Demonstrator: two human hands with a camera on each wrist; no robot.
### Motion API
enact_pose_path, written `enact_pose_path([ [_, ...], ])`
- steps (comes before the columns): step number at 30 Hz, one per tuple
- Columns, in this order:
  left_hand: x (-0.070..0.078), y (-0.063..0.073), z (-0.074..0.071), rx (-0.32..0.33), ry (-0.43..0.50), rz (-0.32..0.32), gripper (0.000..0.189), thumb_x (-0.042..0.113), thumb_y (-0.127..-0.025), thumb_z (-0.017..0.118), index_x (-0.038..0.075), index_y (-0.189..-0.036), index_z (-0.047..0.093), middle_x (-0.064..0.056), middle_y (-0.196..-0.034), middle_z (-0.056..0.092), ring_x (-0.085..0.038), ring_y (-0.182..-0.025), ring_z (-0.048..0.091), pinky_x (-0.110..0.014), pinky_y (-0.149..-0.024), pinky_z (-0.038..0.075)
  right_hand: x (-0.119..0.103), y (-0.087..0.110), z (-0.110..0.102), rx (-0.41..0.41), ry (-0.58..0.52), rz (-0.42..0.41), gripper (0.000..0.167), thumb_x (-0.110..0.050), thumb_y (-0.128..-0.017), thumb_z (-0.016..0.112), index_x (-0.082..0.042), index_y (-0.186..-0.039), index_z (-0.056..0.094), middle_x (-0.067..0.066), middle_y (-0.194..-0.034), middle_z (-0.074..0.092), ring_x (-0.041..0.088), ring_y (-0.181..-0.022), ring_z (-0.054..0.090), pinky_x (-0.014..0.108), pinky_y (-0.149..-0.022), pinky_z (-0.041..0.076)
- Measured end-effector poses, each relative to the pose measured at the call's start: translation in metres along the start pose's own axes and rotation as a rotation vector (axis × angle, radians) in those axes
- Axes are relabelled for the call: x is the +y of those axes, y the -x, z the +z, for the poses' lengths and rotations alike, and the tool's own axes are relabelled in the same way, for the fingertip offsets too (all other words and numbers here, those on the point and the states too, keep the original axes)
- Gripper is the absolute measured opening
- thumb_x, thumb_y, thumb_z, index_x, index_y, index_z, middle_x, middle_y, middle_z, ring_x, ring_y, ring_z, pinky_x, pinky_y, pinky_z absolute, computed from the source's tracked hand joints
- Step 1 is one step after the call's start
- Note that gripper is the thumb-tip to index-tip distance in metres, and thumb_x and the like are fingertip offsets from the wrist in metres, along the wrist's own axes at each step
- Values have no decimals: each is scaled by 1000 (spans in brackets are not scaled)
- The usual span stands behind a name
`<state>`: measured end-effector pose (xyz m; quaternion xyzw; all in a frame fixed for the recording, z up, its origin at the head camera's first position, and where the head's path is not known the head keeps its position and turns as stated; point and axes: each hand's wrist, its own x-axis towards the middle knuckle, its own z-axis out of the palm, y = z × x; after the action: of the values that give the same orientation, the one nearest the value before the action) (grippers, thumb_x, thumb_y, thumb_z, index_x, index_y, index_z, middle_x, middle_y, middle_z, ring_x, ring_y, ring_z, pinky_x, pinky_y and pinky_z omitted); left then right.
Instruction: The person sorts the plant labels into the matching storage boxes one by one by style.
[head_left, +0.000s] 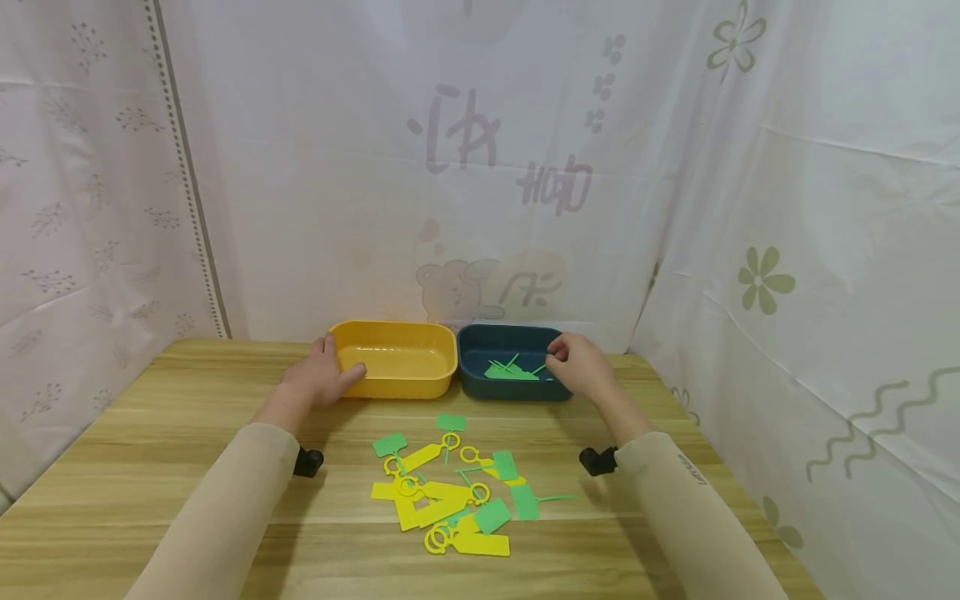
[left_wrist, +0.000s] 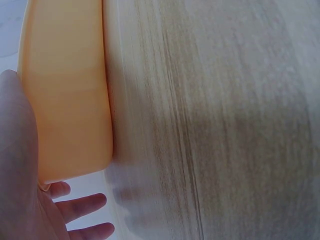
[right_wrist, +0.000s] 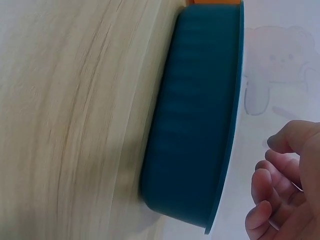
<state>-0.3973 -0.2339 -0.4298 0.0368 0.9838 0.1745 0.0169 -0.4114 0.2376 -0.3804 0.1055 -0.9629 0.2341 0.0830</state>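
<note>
My left hand (head_left: 317, 372) rests at the left end of a yellow plastic bin (head_left: 405, 388), thumb over its front rim. In the left wrist view the fingers (left_wrist: 82, 206) extend loosely past the bin's end. My right hand (head_left: 581, 364) hovers at the right end of a dark blue bin (head_left: 517, 390), fingers loosely bent; nothing shows between thumb and fingertips (right_wrist: 260, 185). Several green tags (head_left: 512, 372) with thin stems lie inside the blue bin. The yellow bin's visible floor is bare. Nearer me lie mixed yellow ring-ended tags (head_left: 480, 544) and green stemmed tags (head_left: 525, 502).
The two bins stand side by side at the back of the wood-grain table (head_left: 187, 417). Right behind them hangs a pale printed curtain (head_left: 337, 208), which also covers both sides. A black wrist mount (head_left: 307, 462) sits under each forearm.
</note>
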Motion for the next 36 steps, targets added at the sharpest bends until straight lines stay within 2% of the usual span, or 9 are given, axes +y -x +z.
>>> enact_pose_path([
  [6,0,1,0,-2,-1,-10,110,66,-107,36,-13,-170,-7,-38,-178,7,-65,-138,56,-76,-110,47,4,8,-2,7,17,-32,31,-26,-105,67,-3,-125,73,16,-116,74,33,-106,69,53,-96,57],
  [11,0,0,-1,-3,-1,-12,110,66,-107,37,-13,-170,-7,-38,-178,8,-64,-136,58,-76,-109,48,1,20,-2,-30,40,-59,33,-27,-106,67,-5,-128,74,12,-114,75,29,-100,69,50,-90,57],
  [17,-1,-1,0,-5,1,-12,111,67,-106,36,-13,-170,-7,-39,-178,7,-64,-137,57,-75,-109,48,-13,36,5,-72,31,-122,28,-26,-105,69,-8,-125,74,8,-113,74,26,-104,70,51,-95,58],
  [24,-2,-3,2,-18,12,-10,110,65,-107,37,-12,-170,-9,-38,-178,5,-64,-138,56,-75,-111,46,-25,57,18,-141,35,-209,19,-22,-103,70,-11,-117,76,1,-110,73,21,-104,70,45,-94,59],
  [31,-5,-6,4,-15,4,-7,111,68,-107,36,-13,-169,-9,-39,-178,6,-65,-139,54,-77,-111,45,-31,84,26,-225,40,-280,19,-23,-100,73,-12,-115,77,-5,-103,73,25,-100,72,37,-88,58],
  [36,-6,-7,4,-14,0,-11,112,69,-106,35,-12,-170,-8,-38,-178,5,-66,-138,55,-81,-110,42,-34,101,28,-315,87,-334,17,-24,-98,77,-18,-114,77,-9,-104,73,18,-96,69,34,-86,57],
])
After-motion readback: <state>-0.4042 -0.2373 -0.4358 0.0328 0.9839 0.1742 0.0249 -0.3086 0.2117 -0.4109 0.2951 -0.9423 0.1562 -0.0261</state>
